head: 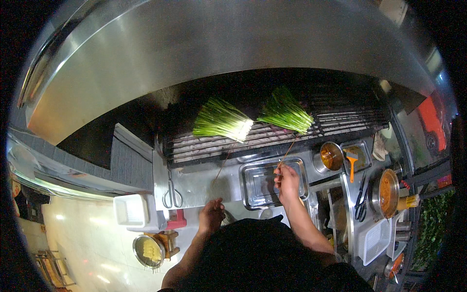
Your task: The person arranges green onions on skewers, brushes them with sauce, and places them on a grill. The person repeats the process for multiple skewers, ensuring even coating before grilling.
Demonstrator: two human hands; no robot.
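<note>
Two fans of skewered green stalks, probably garlic chives, rest over a charcoal grill point(204, 153). The left bunch point(222, 120) has pale ends, and its thin skewer point(223, 164) sticks out over the metal ledge. From the right bunch point(286, 113), another skewer point(288, 150) runs down to my right hand point(288, 182), which pinches its near end above a rectangular steel tray point(248, 200). My left hand point(211, 216) hovers at the counter's near edge, fingers loosely bent, with nothing visible in it. It is apart from the left skewer.
Scissors point(171, 193) lie left on the ledge, near a white plastic basket point(131, 210). Right of the tray are a steel sauce pot point(330, 157), an orange-handled brush point(351, 166), black tongs point(360, 204) and a sauce bowl point(388, 193). A steel hood point(219, 43) overhangs the grill.
</note>
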